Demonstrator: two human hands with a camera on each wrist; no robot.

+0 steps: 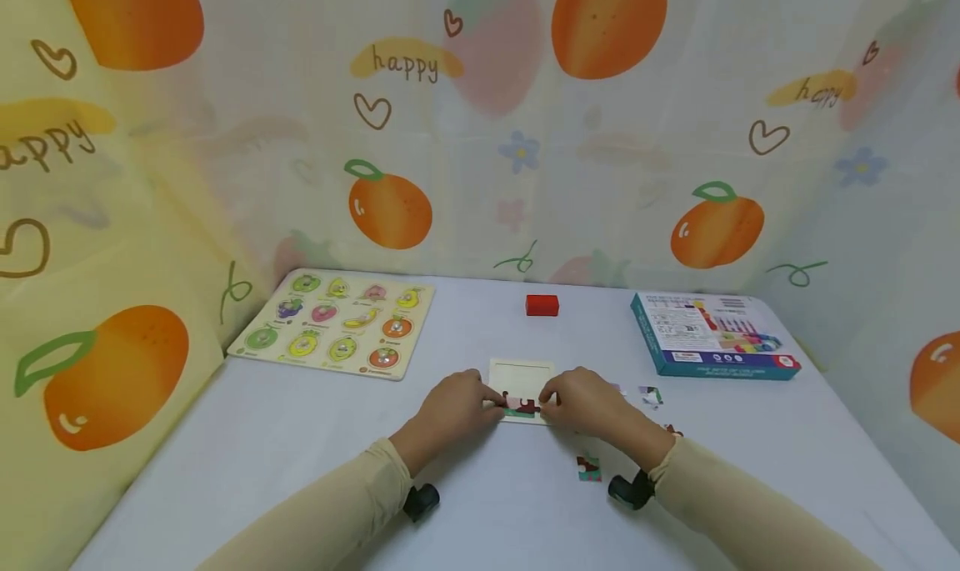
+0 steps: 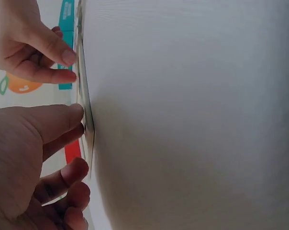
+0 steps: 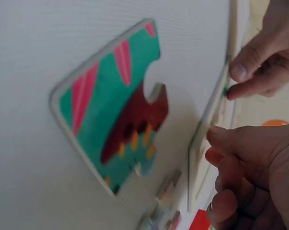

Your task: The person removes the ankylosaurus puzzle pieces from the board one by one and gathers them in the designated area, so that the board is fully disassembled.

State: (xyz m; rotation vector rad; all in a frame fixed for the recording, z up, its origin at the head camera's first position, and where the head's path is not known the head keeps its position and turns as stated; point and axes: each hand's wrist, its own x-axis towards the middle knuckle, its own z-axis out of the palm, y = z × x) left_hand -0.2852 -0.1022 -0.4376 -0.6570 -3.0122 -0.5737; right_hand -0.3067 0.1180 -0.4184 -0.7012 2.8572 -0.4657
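A small pale puzzle tray (image 1: 522,372) lies flat on the table between both hands. Joined jigsaw pieces (image 1: 519,403) in brown, pink and green line its near side. My left hand (image 1: 453,406) has thumb and forefinger pinching the left end of this row. At the right end, thumb and forefinger of my right hand (image 1: 588,400) pinch a piece, mostly hidden by the fingertips. A loose teal jigsaw piece (image 3: 101,91) with pink stripes and a brown shape fills much of the right wrist view. It lies on the table, nearer the person than the tray.
More loose pieces (image 1: 651,397) lie right of the tray, some partly covered by the right hand and wrist. A red block (image 1: 542,305) stands behind. A fruit puzzle board (image 1: 420,325) lies back left, and a teal puzzle box (image 1: 712,338) back right.
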